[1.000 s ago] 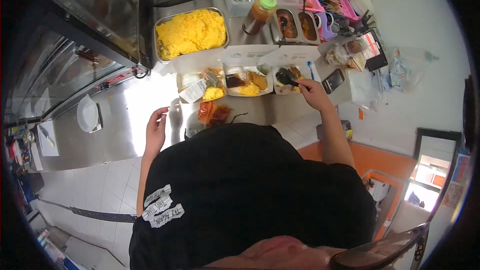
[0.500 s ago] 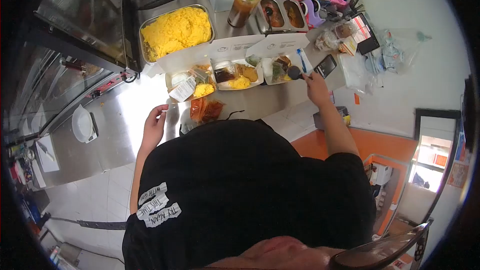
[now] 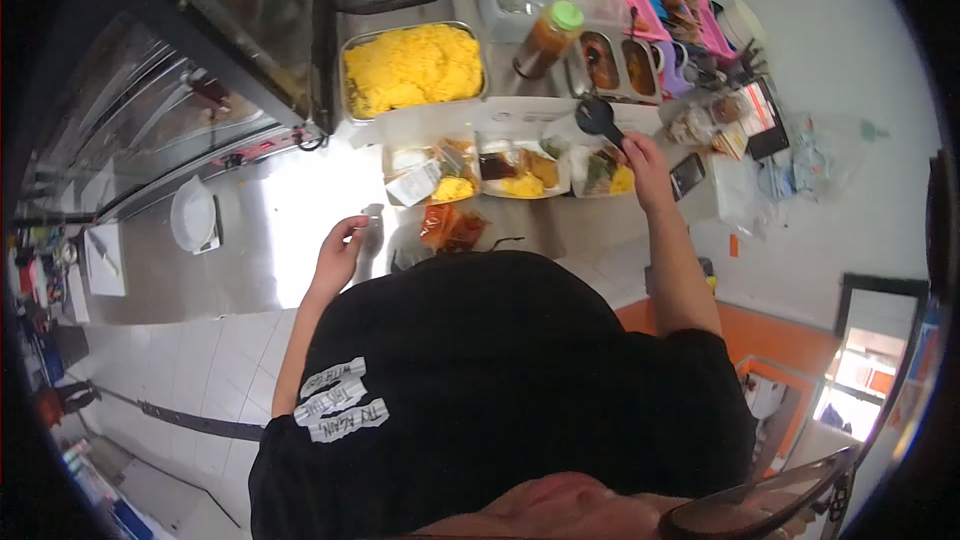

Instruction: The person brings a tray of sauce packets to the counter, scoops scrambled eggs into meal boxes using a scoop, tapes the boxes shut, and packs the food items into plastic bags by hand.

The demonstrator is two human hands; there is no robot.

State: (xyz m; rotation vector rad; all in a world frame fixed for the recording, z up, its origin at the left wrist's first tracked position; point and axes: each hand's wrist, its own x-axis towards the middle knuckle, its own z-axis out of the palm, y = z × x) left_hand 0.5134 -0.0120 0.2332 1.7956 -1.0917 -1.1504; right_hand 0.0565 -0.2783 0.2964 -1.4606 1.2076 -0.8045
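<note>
My right hand (image 3: 648, 168) grips the handle of a black serving spoon (image 3: 596, 118), its round head over the raised lid of the rightmost meal box (image 3: 605, 175). That box holds green leaves and yellow food. The middle box (image 3: 524, 172) contains dark and brown pieces with yellow mash. In the left box (image 3: 433, 172) a white printed packet lies beside more yellow food. My left hand (image 3: 341, 248) hovers at the counter's near side, fingers loosely curled and holding nothing visible. To its right lie reddish-orange sauce bags (image 3: 452, 229), partly hidden by my shirt.
Behind the boxes are a metal tray of yellow mash (image 3: 412, 72), a green-capped bottle (image 3: 548, 40) and metal sauce tubs (image 3: 617, 66). A phone (image 3: 687, 176) lies right. A white bowl (image 3: 193, 215) stands left on the steel counter (image 3: 245, 260), near a glass-fronted cabinet (image 3: 225, 30).
My right hand has lifted the spoon up and away from the rightmost box. The whole view has shifted, moving the counter rightward in frame. My left hand stays near the counter's edge.
</note>
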